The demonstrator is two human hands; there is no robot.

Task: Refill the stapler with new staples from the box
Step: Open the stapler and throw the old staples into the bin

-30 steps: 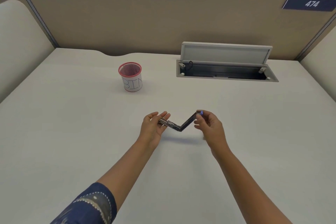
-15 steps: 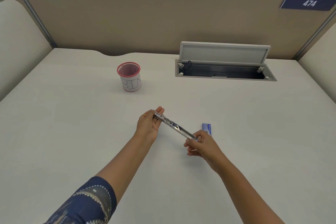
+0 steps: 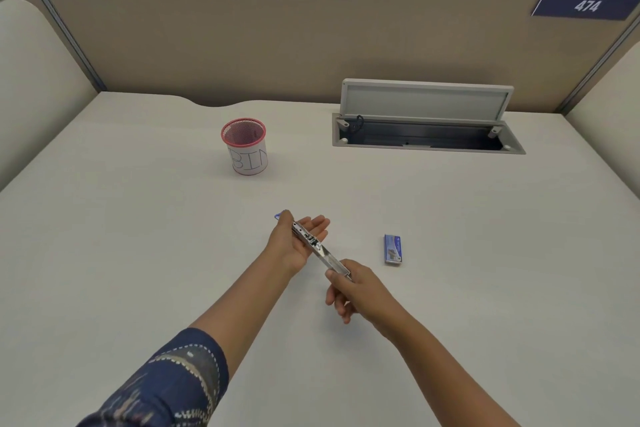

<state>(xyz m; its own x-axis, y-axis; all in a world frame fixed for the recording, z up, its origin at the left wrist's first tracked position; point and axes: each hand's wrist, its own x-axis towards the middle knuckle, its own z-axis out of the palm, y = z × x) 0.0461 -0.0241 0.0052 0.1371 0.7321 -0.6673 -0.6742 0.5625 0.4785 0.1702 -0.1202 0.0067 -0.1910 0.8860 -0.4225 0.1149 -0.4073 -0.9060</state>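
Note:
The stapler [image 3: 320, 251] is swung fully open into one long straight bar, with its metal staple channel facing up. My left hand [image 3: 298, 243] holds its far end, thumb on top and fingers spread beneath. My right hand [image 3: 353, 289] grips the near end from below. The stapler hangs a little above the desk. A small blue staple box [image 3: 393, 250] lies flat on the desk, to the right of both hands and apart from them.
A red mesh cup labelled BIN [image 3: 246, 146] stands at the back left of the desk [image 3: 138, 253]. A cable hatch [image 3: 426, 135] with its lid up sits at the back right. Partition walls close the desk on three sides.
The stapler went from a V-shaped half-open fold to fully straight. My right hand dropped down and toward me with its end, uncovering the staple box.

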